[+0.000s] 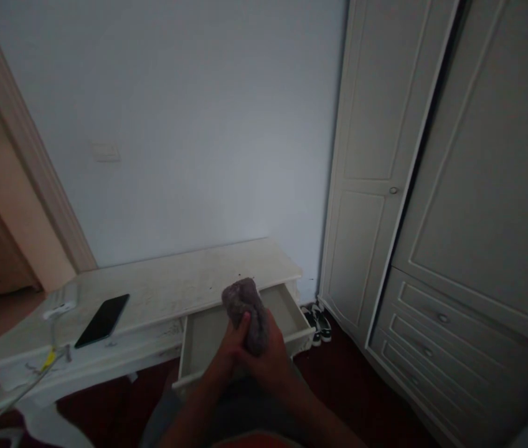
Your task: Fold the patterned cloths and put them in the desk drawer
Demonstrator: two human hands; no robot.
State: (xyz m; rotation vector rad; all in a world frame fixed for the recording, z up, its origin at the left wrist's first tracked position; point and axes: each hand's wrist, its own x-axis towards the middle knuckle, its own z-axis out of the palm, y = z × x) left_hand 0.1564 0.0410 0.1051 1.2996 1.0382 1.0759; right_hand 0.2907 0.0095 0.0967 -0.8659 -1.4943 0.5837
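Note:
A bundled, fluffy grey-purple cloth (pixel 246 298) is held up between both my hands, above a pulled-out drawer (pixel 203 336). My left hand (pixel 236 339) grips its lower left side, with the thumb lying on the front. Around the lower right side, my right hand (pixel 268 348) is closed, its fingers partly hidden behind the cloth. The part of the drawer that shows has a pale, plain bottom; my hands and the cloth cover its middle.
The drawer belongs to a worn white table (pixel 165 280) against the wall. On its left lie a dark phone (pixel 103 320) and a white power strip (pixel 62 301) with a cable. Black-and-white shoes (pixel 321 323) stand on the floor beside a tall white wardrobe (pixel 367 236).

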